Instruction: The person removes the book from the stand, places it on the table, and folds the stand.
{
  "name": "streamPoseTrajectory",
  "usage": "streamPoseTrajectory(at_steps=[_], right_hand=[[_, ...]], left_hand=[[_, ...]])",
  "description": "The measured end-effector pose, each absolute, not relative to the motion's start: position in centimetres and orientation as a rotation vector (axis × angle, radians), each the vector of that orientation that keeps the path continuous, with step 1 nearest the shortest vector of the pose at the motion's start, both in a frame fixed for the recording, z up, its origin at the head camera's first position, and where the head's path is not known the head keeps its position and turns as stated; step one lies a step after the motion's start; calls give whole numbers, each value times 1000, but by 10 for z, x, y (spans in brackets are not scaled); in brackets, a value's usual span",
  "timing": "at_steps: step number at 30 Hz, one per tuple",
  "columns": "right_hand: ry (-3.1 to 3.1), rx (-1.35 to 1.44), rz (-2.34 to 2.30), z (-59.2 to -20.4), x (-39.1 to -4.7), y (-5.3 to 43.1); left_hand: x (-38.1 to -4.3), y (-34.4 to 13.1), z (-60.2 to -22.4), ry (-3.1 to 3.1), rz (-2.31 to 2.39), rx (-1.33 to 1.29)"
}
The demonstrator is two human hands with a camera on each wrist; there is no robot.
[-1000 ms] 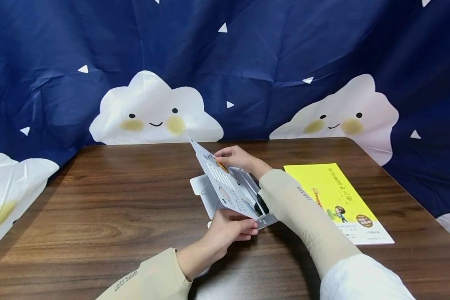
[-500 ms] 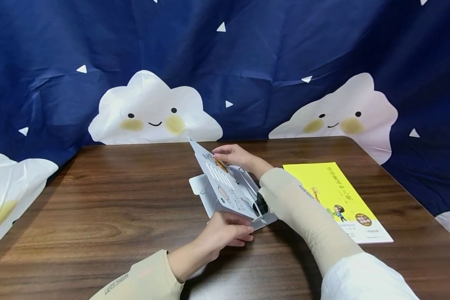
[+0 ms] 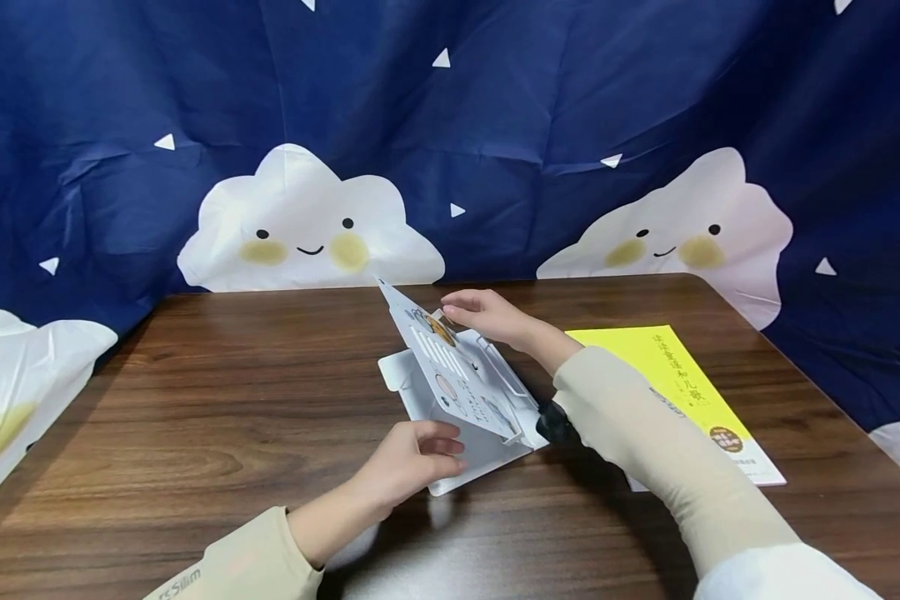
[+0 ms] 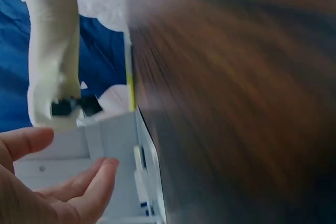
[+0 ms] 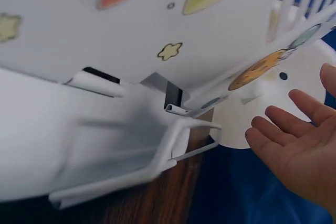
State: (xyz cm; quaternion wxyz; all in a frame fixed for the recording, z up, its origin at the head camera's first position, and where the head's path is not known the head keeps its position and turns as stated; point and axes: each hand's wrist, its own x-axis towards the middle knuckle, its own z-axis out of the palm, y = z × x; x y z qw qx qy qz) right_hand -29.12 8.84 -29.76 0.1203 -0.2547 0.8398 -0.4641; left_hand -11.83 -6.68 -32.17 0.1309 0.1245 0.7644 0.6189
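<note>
Bookstand [image 3: 457, 379] in front of me, on the table [image 3: 232, 417], with its printed panel [image 3: 441, 354] tilted up above its base [image 3: 483, 450]. My left hand [image 3: 412, 462] is at the near left corner of the base, the forearm coming in low from the lower left. Its thumb and fingers are bent a little and spread apart, with nothing gripped between them; I cannot tell whether the fingertips touch the base. My right hand [image 3: 491, 318] is higher, just beside the panel's far end, on its printed side. That arm slants across from the lower right, the wrist above the right side of the base. Seen from the right wrist, the palm is turned to the camera, the fingers are nearly straight and loosely fanned, and they hold nothing, with a gap between them and the panel. Beige sleeves [image 3: 637, 433] cover both forearms. Beyond the right one, partly hidden by it, lies a yellow book [image 3: 675, 358]. Behind the table hangs a blue curtain [image 3: 495, 92] with smiling clouds.
</note>
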Motion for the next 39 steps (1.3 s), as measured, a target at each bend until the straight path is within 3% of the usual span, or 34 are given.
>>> streamPoseTrajectory(at_steps=[16, 26, 39], right_hand=[[2483, -804, -1475, -291, -217, 120], [2428, -888, -1482, -303, -177, 123], [2522, -926, -1334, -322, -160, 131]], left_hand=[[-136, -125, -328, 2920, 1158, 481], [-152, -131, -344, 2954, 1261, 485], [-172, -124, -367, 2893, 1356, 378]])
